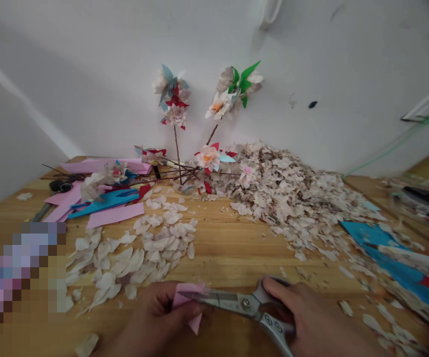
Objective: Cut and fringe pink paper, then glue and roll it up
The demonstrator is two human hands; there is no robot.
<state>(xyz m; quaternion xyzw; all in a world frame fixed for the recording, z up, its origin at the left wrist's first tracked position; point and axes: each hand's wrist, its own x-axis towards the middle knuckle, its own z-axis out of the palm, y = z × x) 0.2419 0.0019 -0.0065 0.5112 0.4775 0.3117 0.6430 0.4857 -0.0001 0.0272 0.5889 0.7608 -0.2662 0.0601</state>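
Left hand (pixel 158 317) at lower centre, pinching a folded piece of pink paper (pixel 188 297) tightly between thumb and fingers. Right hand (pixel 311 317) closed in a narrow grip on the looped handles of a pair of steel scissors (pixel 233 303), whose pointed blades extend left to the upper edge of the paper. Whether the paper lies between the blades cannot be told.

Both hands are just beside each other above a wooden table (pixel 229 263). Beyond and left of the left hand lies a loose spread of pale petal-shaped cut-outs (pixel 133 253). Ahead of the right hand, a large heap of similar pieces (pixel 285 193) rises against a white wall (pixel 303 49). To the right of the right hand, a sheet of blue paper (pixel 385 243) lies among scattered pieces.

Farther from the grip, two paper flowers on thin stems (pixel 175 114) stand tilted against the wall. Sheets of pink paper (pixel 114 215) and folded blue paper (pixel 103 201) lie beyond the left hand. A pixelated patch (pixel 21 282) hides the lower left corner.
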